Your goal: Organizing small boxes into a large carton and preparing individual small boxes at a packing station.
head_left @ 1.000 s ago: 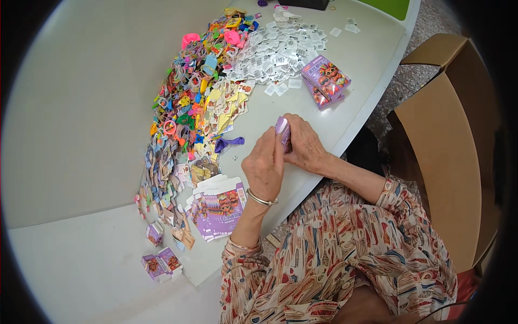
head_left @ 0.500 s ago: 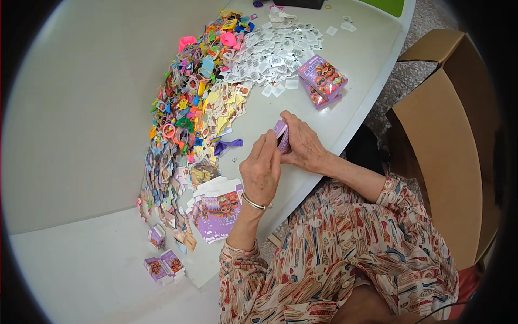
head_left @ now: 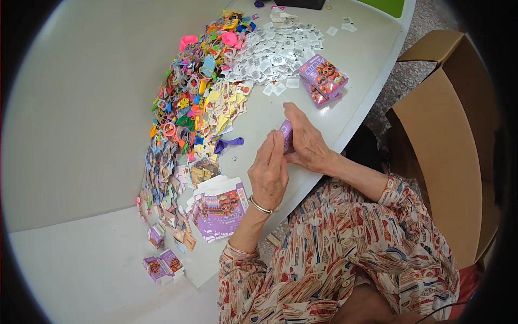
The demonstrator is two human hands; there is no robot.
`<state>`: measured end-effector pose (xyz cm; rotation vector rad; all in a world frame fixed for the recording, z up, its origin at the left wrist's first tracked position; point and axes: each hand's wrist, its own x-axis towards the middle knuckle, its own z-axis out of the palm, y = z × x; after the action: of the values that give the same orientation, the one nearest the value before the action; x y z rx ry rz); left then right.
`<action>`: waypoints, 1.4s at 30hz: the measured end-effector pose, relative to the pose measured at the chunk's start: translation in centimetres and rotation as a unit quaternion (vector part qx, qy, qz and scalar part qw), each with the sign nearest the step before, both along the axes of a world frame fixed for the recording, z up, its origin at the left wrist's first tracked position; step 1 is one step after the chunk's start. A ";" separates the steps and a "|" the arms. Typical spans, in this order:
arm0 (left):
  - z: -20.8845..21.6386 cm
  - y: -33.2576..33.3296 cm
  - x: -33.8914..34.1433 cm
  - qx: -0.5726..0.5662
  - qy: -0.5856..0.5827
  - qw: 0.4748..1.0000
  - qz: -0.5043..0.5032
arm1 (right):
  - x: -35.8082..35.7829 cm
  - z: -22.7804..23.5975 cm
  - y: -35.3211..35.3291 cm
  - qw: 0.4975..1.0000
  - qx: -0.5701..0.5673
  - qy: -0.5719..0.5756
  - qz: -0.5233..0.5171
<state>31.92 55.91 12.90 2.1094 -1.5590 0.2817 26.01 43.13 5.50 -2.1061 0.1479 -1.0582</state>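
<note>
A small purple carton [head_left: 287, 133] is held upright between my two hands over the table's near edge. My left hand [head_left: 268, 170] presses its fingers flat along the carton's left side. On the opposite side, my right hand [head_left: 308, 141] bears against it with fingers stretched out and pointing away. Most of the carton is hidden behind the hands. Left of my left wrist lies a fanned stack of flat purple printed cartons [head_left: 222, 213]. Beyond my right hand, finished-shaped purple cartons [head_left: 324, 79] lie in a small pile.
A long heap of colourful small toys [head_left: 189, 102] runs along the left partition. Next to it lie pale yellow cards [head_left: 221, 105], white packets [head_left: 275, 48] and a purple balloon [head_left: 229, 143]. Small purple boxes [head_left: 163, 265] sit at lower left; a large cardboard box [head_left: 437, 146] stands at right.
The carton's dark opening, visible before, no longer shows. My left hand has moved slightly right and nearer, and my right fingers have straightened and spread away from the carton's top.
</note>
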 end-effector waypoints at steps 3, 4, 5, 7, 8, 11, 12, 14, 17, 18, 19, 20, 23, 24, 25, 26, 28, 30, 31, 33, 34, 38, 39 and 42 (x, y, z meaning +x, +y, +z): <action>0.3 0.6 0.5 -0.016 0.057 0.998 0.011 | -0.2 1.6 -0.1 0.997 -0.077 -0.001 0.015; 0.0 0.5 0.8 -0.033 0.103 0.994 0.008 | -0.1 1.5 -0.3 0.997 -0.077 0.026 0.014; -0.6 0.6 0.9 -0.034 0.104 0.994 0.008 | 0.0 1.3 -0.5 0.996 -0.076 0.053 0.014; -1.4 0.8 0.7 -0.093 0.157 0.982 0.045 | 0.1 1.2 -0.6 0.996 -0.078 0.050 0.015; -1.4 0.8 0.5 -0.093 0.157 0.982 0.046 | 0.1 1.3 -0.5 0.996 -0.080 0.046 0.015; -1.7 0.8 -0.1 -0.088 0.049 0.994 0.046 | -0.2 1.4 -0.5 0.994 -0.096 0.043 0.009; -1.9 0.9 -0.3 -0.084 0.017 0.995 0.045 | -0.2 1.5 -0.4 0.994 -0.098 0.043 0.011; -2.1 0.7 -0.6 -0.082 -0.011 0.996 0.036 | -0.6 1.3 -0.6 0.994 -0.101 0.042 -0.003; -1.6 0.5 -0.7 -0.079 -0.004 0.996 0.029 | -0.5 1.1 -0.7 0.994 -0.111 0.016 -0.013; -1.5 0.7 -0.6 -0.091 0.028 0.995 0.031 | -0.5 1.1 -0.6 0.993 -0.117 0.017 -0.022; -1.5 0.9 -0.4 -0.101 0.061 0.993 0.032 | -0.4 1.0 -0.5 0.993 -0.113 0.018 -0.014; -1.7 1.0 -0.4 -0.120 0.139 0.981 0.058 | -0.4 0.9 -0.5 0.994 -0.109 0.020 -0.006; -2.9 1.7 -0.6 -0.203 0.355 0.907 0.106 | 0.0 0.8 -0.3 0.996 -0.089 0.015 0.014; -3.3 1.7 -0.6 -0.211 0.358 0.903 0.108 | 0.1 0.7 -0.4 0.996 -0.089 0.014 0.015; -3.1 1.7 -0.9 -0.210 0.358 0.903 0.114 | -0.1 0.6 -0.4 0.996 -0.082 0.021 0.013; -3.0 1.5 -1.1 -0.217 0.400 0.883 0.112 | -0.3 0.4 -0.3 0.997 -0.075 0.029 0.012; -2.6 1.0 -1.1 -0.254 0.486 0.831 0.089 | -0.3 0.4 -0.6 0.997 -0.072 0.035 0.015; -2.3 1.8 -0.7 -0.240 0.498 0.829 0.085 | -0.3 0.7 -0.4 0.996 -0.070 0.044 0.012; -2.2 2.0 -0.4 -0.224 0.515 0.825 0.067 | -0.1 0.5 -0.4 0.996 -0.069 0.045 0.018; -2.4 2.5 0.3 -0.218 0.529 0.817 0.068 | 0.2 0.4 -0.4 0.997 -0.081 0.011 -0.008; -2.6 2.6 0.4 -0.210 0.544 0.810 0.063 | 0.3 0.3 -0.4 0.997 -0.081 0.012 -0.004; -2.3 2.7 0.5 -0.205 0.519 0.828 0.056 | 0.1 0.4 -0.2 0.997 -0.073 0.031 0.009; -2.2 2.9 0.6 -0.191 0.490 0.849 0.057 | 0.0 0.5 -0.1 0.997 -0.065 0.047 0.021; -2.3 2.8 0.3 -0.174 0.414 0.892 0.058 | -0.3 0.7 -0.1 0.996 -0.060 0.061 0.032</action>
<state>32.24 58.68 10.65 1.6844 -0.8024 -0.2658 25.74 42.99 6.16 -2.2683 0.0769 -0.9216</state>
